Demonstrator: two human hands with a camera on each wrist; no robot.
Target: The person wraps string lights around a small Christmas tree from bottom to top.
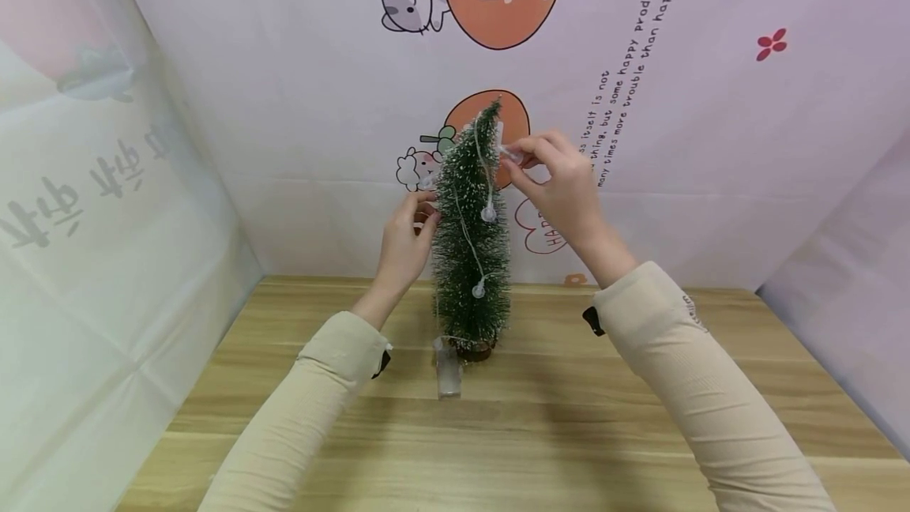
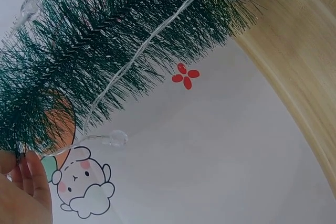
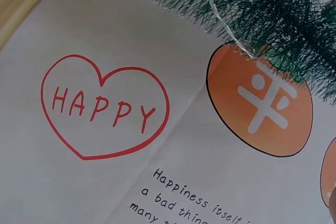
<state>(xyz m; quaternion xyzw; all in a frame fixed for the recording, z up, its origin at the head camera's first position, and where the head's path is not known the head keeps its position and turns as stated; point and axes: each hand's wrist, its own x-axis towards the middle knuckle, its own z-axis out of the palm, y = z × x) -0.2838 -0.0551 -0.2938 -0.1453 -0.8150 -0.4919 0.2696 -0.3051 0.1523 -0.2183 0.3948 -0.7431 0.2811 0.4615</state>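
Observation:
A small green Christmas tree point(image 1: 469, 251) with white-flecked bristles stands upright on the table, its tip bent right. Clear-bulbed string lights point(image 1: 489, 213) wind around it. Beside the tree's upper right, my right hand point(image 1: 565, 184) pinches a clear bulb point(image 1: 509, 154) of the string between thumb and fingertips. My left hand point(image 1: 408, 235) is at the tree's left side, its curled fingers gripping the bristles; the left wrist view shows its fingertips point(image 2: 34, 169) in them. Another bulb point(image 2: 118, 139) hangs by those fingers. The right wrist view shows the tree point(image 3: 273, 19) with its wire.
At the tree's brown base point(image 1: 472, 350) a clear battery box point(image 1: 448, 374) lies on the wooden table point(image 1: 512, 449). A printed cloth backdrop point(image 1: 284, 101) rises right behind the tree, with more cloth at the left and right sides.

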